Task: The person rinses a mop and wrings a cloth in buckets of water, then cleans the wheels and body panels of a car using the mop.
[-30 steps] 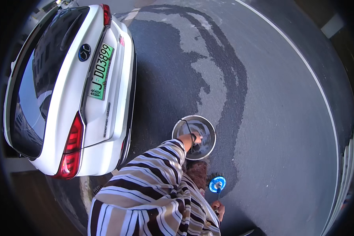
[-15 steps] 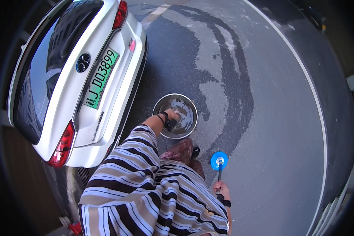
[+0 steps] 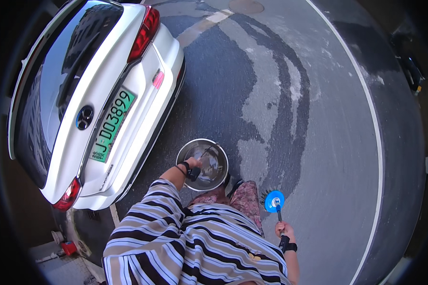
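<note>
My left hand (image 3: 194, 164) is closed over a round metal bucket (image 3: 225, 167), seemingly on its thin bail handle, most of which the hand hides. Shiny water (image 3: 213, 172) shows inside the bucket, which hangs in front of my legs. Lower on the right, my right hand (image 3: 285, 230) wraps round the dark handle of a brush. The round blue brush head (image 3: 274, 201) points away from me, with dark bristles at its left edge. Both wrists carry black bands.
The rear of a white car (image 3: 142, 128) with red tail lamps stands close on my left. Dark wet patches (image 3: 214, 66) spread over the grey pavement (image 3: 333, 142). A white line (image 3: 378, 142) curves along the right. A small red object (image 3: 69, 247) lies at lower left.
The car's rear and the wet patches have shifted in view as I walk forward. Bucket and brush stay in my hands; the brush sits slightly lower and farther right, the bucket lower and left.
</note>
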The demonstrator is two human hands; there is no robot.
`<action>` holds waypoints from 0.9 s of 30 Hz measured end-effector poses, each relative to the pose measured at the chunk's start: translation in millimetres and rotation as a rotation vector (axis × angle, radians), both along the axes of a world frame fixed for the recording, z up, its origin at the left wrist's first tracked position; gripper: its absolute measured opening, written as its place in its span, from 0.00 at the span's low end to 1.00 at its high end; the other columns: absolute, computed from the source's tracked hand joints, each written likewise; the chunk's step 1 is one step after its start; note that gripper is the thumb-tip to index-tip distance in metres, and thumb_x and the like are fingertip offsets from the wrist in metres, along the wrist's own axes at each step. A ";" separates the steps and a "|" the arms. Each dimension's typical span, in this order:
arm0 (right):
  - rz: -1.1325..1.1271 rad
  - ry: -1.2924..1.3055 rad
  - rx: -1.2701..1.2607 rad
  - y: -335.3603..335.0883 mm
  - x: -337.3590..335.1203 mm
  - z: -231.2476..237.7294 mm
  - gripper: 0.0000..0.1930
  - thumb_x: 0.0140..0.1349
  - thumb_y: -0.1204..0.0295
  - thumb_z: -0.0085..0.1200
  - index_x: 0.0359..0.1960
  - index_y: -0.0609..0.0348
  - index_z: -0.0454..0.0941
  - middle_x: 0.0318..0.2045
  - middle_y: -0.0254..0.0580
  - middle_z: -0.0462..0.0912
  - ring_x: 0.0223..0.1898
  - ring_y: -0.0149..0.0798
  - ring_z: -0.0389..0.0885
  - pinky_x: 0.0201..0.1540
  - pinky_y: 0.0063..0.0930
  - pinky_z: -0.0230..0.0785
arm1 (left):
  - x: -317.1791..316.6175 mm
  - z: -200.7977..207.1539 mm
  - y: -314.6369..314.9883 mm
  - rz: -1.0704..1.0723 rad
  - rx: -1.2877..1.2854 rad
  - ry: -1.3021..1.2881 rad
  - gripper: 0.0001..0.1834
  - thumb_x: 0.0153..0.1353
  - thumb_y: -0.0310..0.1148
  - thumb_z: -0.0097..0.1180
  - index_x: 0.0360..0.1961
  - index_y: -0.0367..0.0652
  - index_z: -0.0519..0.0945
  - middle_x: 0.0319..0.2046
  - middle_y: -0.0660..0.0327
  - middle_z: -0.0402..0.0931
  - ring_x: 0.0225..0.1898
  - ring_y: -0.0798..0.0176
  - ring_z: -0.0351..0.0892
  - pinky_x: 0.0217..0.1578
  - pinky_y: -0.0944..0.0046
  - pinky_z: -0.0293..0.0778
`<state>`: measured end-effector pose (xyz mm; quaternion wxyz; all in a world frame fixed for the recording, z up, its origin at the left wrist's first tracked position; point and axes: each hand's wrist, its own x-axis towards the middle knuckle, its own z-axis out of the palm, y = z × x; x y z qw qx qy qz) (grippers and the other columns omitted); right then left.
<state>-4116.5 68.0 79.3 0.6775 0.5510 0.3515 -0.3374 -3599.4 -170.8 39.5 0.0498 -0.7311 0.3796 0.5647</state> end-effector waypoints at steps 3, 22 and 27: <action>0.065 -0.028 0.019 -84.6 -33.6 2.9 0.16 0.59 0.63 0.34 0.19 0.61 0.61 0.09 0.30 0.60 0.09 0.25 0.60 0.10 0.15 0.56 | 9.1 -13.7 -21.3 0.195 0.003 0.139 0.15 0.43 0.41 0.57 0.25 0.37 0.77 0.23 0.62 0.74 0.23 0.67 0.71 0.23 0.64 0.66; 0.736 0.189 -0.158 -649.6 -150.9 13.4 0.13 0.58 0.69 0.33 0.16 0.58 0.58 0.09 0.32 0.60 0.08 0.26 0.61 0.10 0.16 0.58 | -54.8 41.3 -299.5 0.831 0.106 0.248 0.09 0.41 0.38 0.54 0.19 0.43 0.73 0.14 0.61 0.68 0.16 0.64 0.70 0.17 0.64 0.67; 0.689 0.090 -0.084 -793.9 -145.2 26.1 0.14 0.59 0.67 0.33 0.17 0.58 0.58 0.07 0.28 0.58 0.08 0.24 0.57 0.10 0.18 0.53 | -64.3 -8.6 -390.2 0.788 0.137 0.048 0.12 0.38 0.38 0.56 0.21 0.41 0.77 0.18 0.64 0.71 0.20 0.68 0.68 0.22 0.65 0.64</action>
